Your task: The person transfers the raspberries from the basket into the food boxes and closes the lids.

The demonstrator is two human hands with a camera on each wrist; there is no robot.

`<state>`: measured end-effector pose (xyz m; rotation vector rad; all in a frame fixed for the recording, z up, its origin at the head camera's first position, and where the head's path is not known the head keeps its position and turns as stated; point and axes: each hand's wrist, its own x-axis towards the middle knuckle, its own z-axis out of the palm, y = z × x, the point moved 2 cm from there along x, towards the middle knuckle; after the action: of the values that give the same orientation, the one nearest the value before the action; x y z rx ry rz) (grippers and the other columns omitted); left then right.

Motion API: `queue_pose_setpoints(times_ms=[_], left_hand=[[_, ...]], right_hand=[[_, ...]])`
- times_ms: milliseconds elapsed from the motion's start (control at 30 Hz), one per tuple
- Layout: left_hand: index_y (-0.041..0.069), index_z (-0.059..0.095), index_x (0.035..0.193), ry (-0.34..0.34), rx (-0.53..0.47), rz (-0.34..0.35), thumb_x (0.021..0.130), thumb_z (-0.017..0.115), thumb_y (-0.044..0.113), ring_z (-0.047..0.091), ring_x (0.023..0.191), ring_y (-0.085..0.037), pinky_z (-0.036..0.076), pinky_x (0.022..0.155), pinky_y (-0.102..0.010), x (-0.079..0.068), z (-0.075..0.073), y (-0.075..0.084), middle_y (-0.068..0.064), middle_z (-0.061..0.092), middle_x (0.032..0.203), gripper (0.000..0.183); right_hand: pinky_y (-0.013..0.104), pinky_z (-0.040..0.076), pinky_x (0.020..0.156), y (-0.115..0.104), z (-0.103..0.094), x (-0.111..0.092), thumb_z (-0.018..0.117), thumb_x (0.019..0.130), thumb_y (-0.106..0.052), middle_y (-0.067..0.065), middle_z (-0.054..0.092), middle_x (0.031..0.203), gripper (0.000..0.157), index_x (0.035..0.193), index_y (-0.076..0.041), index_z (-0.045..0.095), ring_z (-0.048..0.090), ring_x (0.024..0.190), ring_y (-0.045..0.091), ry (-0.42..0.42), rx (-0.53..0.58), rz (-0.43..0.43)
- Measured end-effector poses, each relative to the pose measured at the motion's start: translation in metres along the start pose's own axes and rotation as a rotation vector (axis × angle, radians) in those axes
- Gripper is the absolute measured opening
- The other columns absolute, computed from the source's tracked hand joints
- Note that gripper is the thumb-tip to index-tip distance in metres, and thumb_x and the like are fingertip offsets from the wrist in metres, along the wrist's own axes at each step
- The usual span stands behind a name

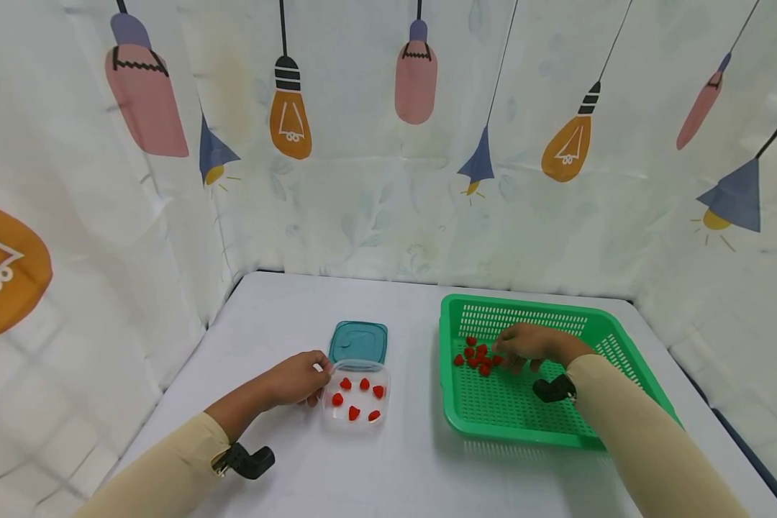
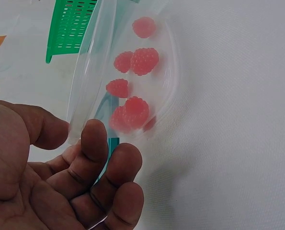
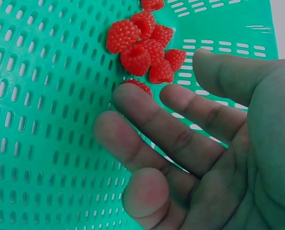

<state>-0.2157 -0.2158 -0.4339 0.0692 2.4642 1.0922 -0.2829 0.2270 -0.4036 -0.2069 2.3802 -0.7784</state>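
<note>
At lower centre, pinching with the left hand [image 1: 298, 378] the clear box [image 1: 362, 400], with red raspberries [image 1: 353, 413] just right of the grip; at lower right, with the right hand [image 1: 527, 343] loosely extended inside the green basket [image 1: 492, 403], just right of clustered raspberries [image 1: 473, 362].

Red raspberries [image 1: 354, 413] (apparently six) in a clear tub [image 1: 361, 400].

Six raspberries [image 1: 354, 413] in container [image 1: 365, 401], one basket [image 1: 492, 416]
</note>
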Motion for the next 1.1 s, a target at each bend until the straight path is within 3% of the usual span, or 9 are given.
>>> queue_pose_setpoints(times_ms=[733, 1100], left_hand=[[0.008, 0.059, 0.113, 0.015, 0.015, -0.01, 0.102, 0.059, 0.017, 0.059, 0.07, -0.022, 0.049, 0.063, -0.035, -0.001, 0.0013, 0.0002, -0.008, 0.063, 0.079, 0.014], [0.008, 0.059, 0.113, 0.016, 0.018, -0.005, 0.102, 0.059, 0.017, 0.059, 0.069, -0.022, 0.05, 0.064, -0.036, -0.001, 0.0016, 0.0006, -0.008, 0.063, 0.079, 0.014]], right_hand=[[0.043, 0.055, 0.071, 0.0063, 0.0053, 0.0062, 0.055, 0.107, -0.028, 0.009, 0.07, 0.105, 0.045, 0.14, 0.002, 0.056, 0.068, 0.093, 0.023, 0.003, -0.033, 0.008], [0.044, 0.054, 0.073, 0.0059, 0.005, 0.0058, 0.056, 0.106, -0.023, 0.008, 0.068, 0.104, 0.027, 0.123, -0.006, 0.068, 0.066, 0.094, 0.024, 0.007, -0.063, -0.009]])
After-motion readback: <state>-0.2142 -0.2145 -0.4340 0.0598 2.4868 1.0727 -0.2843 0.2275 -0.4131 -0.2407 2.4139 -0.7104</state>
